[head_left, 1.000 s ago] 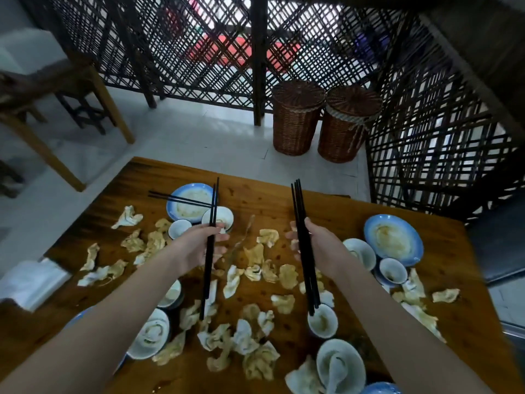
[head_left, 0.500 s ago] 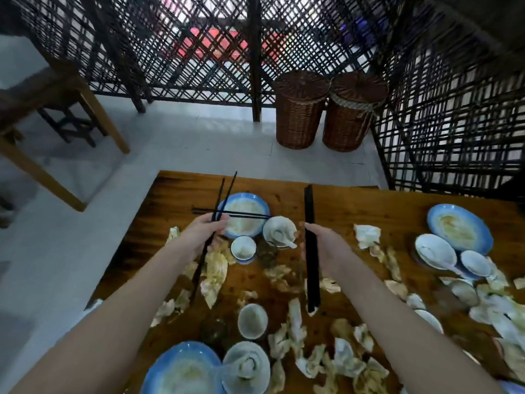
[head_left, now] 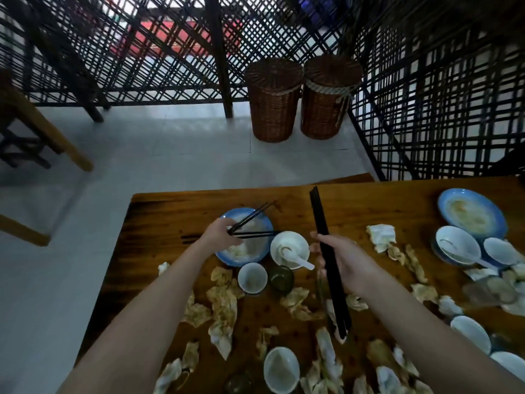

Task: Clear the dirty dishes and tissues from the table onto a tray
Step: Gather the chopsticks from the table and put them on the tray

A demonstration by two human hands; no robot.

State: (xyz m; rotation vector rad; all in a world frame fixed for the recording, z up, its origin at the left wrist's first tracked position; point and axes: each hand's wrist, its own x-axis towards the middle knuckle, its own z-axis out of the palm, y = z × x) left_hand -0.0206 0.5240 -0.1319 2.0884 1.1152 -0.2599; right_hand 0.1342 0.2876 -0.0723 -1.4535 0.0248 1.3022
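Note:
My left hand (head_left: 217, 234) grips black chopsticks (head_left: 250, 218) over a blue-rimmed plate (head_left: 227, 255) at the table's far left, touching a second pair (head_left: 257, 234) lying across that plate. A bundle of black chopsticks (head_left: 326, 254) stands nearly upright over the table middle, held by my right hand (head_left: 345, 265). Beside the plate sit a white bowl with a spoon (head_left: 289, 248), a small white cup (head_left: 252, 277) and a dark glass (head_left: 281, 278). Crumpled stained tissues (head_left: 224, 308) litter the wooden table (head_left: 170, 217). No tray is visible.
More dishes sit at the right: a blue plate (head_left: 473, 213), a bowl with a spoon (head_left: 457, 245) and small bowls (head_left: 471, 332). Another white bowl (head_left: 281, 368) is near me. Two wicker baskets (head_left: 272, 98) stand by a black lattice screen beyond the table; wooden furniture legs (head_left: 56, 137) stand left.
The view swung left and closer. My left hand reached down onto the pair of chopsticks lying across the blue plate. My right hand still holds its bundle upright.

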